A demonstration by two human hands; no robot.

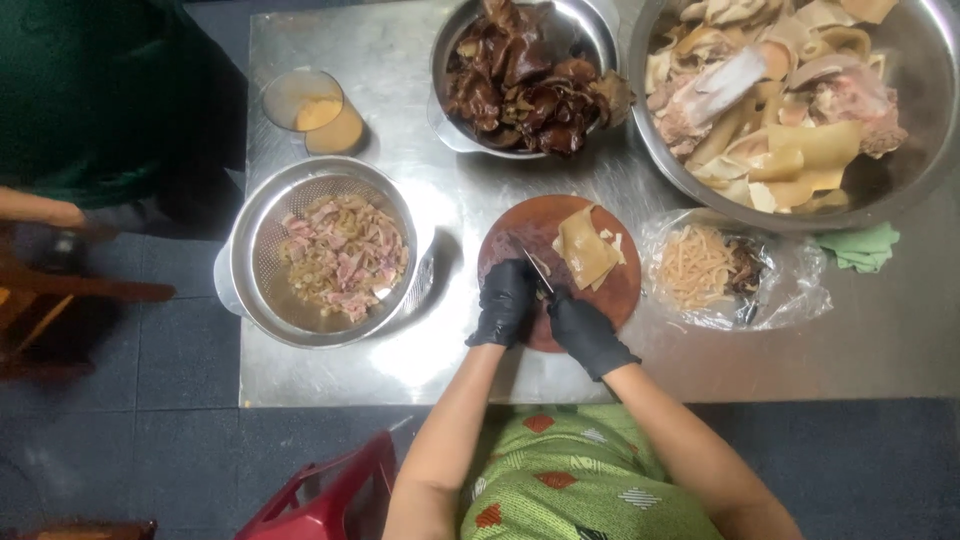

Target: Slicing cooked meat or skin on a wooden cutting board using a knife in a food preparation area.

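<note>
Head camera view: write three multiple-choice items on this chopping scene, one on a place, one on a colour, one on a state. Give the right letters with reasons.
1. Where does the colander of chopped pieces stand?
A. On the person's left side of the cutting board
B. On the board
C. Inside the large steel bowl

2. What colour are the gloves on both hands?
A. White
B. Black
C. Yellow

3. What is the state of the pale sheet on the board?
A. Fully shredded into strips
B. Sealed in a bag
C. A flat sheet, not yet shredded

Answers:
1 A: the colander sits on the steel table, apart from the board, on the left.
2 B: the left hand and right hand wear black gloves, with the knife between them.
3 C: the sheet lies flat on the board, while cut strips lie in the plastic bag beside it.
</note>
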